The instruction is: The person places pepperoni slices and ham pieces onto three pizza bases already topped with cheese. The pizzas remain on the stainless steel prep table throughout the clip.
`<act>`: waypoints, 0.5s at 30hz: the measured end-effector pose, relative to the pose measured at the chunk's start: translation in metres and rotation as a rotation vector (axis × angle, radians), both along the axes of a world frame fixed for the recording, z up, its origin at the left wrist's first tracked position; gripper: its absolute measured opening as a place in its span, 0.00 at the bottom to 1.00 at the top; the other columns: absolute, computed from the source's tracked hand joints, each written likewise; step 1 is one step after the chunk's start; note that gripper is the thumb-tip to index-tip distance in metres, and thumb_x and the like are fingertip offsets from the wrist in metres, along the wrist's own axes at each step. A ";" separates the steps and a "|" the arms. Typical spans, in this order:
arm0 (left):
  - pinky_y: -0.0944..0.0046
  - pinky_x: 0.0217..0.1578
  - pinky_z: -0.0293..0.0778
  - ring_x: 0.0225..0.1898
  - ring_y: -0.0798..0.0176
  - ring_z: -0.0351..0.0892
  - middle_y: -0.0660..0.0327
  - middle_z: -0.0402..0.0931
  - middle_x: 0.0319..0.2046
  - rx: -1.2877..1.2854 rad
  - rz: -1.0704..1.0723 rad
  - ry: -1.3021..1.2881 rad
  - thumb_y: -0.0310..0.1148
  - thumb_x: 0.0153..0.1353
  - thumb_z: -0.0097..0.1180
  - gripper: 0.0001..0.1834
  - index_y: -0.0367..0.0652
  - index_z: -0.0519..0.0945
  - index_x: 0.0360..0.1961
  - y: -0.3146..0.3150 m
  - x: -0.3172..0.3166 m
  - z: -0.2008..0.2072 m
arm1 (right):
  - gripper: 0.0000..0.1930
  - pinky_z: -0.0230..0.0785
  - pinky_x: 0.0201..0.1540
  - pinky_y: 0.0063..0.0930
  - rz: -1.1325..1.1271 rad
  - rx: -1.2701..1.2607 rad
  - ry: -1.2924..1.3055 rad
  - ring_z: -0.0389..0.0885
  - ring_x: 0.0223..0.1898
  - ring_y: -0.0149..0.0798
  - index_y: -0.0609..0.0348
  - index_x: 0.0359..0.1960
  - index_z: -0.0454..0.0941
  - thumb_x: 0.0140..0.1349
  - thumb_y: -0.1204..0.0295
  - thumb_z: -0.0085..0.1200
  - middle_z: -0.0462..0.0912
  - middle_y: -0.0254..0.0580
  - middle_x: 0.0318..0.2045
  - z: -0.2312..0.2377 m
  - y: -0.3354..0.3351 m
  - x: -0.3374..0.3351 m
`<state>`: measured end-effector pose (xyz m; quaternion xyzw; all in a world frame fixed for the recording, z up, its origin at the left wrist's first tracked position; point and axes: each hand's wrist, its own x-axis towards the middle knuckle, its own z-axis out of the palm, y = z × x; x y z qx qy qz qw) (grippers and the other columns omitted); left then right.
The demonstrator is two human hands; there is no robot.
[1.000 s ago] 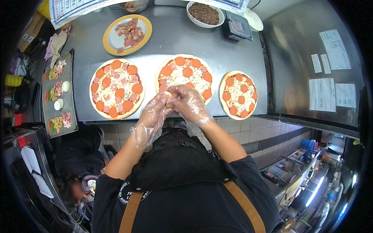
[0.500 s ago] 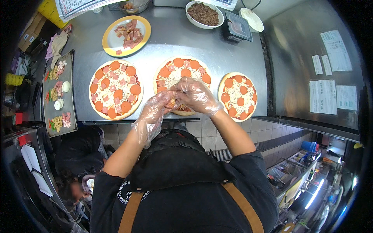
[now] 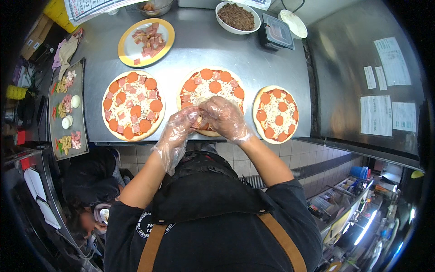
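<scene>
Both hands wear clear plastic gloves and meet over the near part of the middle pizza, hiding much of it. Cupped closed, my left hand holds some ham pieces, partly covered by the fingers. My right hand is bent against it with fingertips pinched together; what they hold is hidden. Cheese, pepperoni slices and some ham squares show on the middle pizza's far half. To the left lies a pizza with pepperoni and ham all over. A smaller pizza on the right carries pepperoni and cheese.
Beyond the pizzas are a yellow-rimmed plate of ham pieces, a white bowl of ground meat and a dark lidded container. A tray with toppings stands at left. Another person is low at the lower left.
My right hand has shifted slightly left and down, staying against the left one. The whole view has shifted a little; the pizzas and dishes look unchanged.
</scene>
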<state>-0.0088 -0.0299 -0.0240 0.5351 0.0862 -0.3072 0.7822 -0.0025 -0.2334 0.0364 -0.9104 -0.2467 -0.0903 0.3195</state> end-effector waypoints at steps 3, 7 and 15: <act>0.68 0.49 0.81 0.48 0.72 0.82 0.63 0.84 0.52 0.097 -0.041 -0.075 0.39 0.78 0.60 0.20 0.38 0.81 0.63 0.000 0.001 0.002 | 0.09 0.79 0.40 0.45 -0.006 -0.021 0.006 0.86 0.40 0.50 0.57 0.43 0.84 0.62 0.75 0.67 0.84 0.44 0.36 0.000 -0.001 -0.001; 0.70 0.45 0.79 0.42 0.75 0.78 0.65 0.84 0.45 0.113 -0.018 -0.049 0.41 0.78 0.60 0.19 0.38 0.83 0.60 -0.002 0.001 0.006 | 0.24 0.79 0.42 0.46 0.005 -0.072 -0.058 0.85 0.42 0.49 0.54 0.44 0.81 0.45 0.64 0.78 0.81 0.42 0.37 -0.008 -0.002 -0.003; 0.63 0.51 0.83 0.50 0.65 0.85 0.57 0.84 0.55 -0.140 0.116 0.161 0.41 0.80 0.56 0.22 0.35 0.80 0.63 0.000 0.002 0.014 | 0.21 0.80 0.43 0.45 0.069 -0.057 -0.130 0.85 0.41 0.49 0.52 0.42 0.82 0.47 0.65 0.77 0.81 0.41 0.37 -0.009 0.003 0.002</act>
